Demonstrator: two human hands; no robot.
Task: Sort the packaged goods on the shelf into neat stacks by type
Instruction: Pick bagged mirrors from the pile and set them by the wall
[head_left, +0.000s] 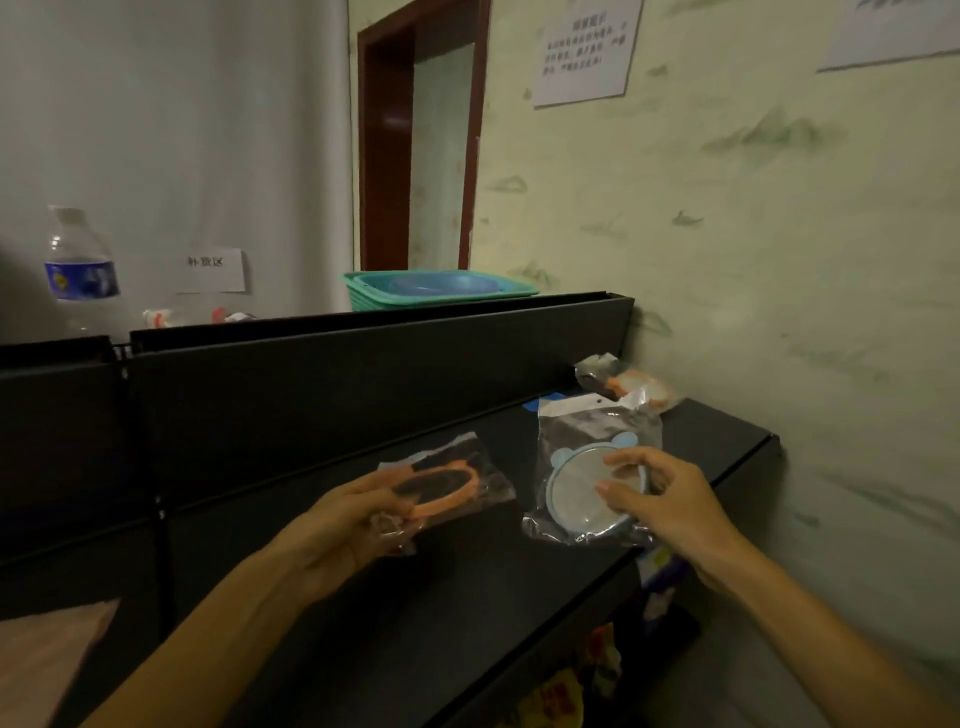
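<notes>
Above black metal shelf (717, 441), left hand (337, 525) pinches bagged orange ring mirror (441, 483); right hand (670, 504) grips bagged blue round mirror (582, 493).

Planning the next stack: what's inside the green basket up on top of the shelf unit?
The green basket holds a blue bowl-like dish, only its upper rim showing. The basket wall and the black shelf panel hide anything lower down.
</notes>
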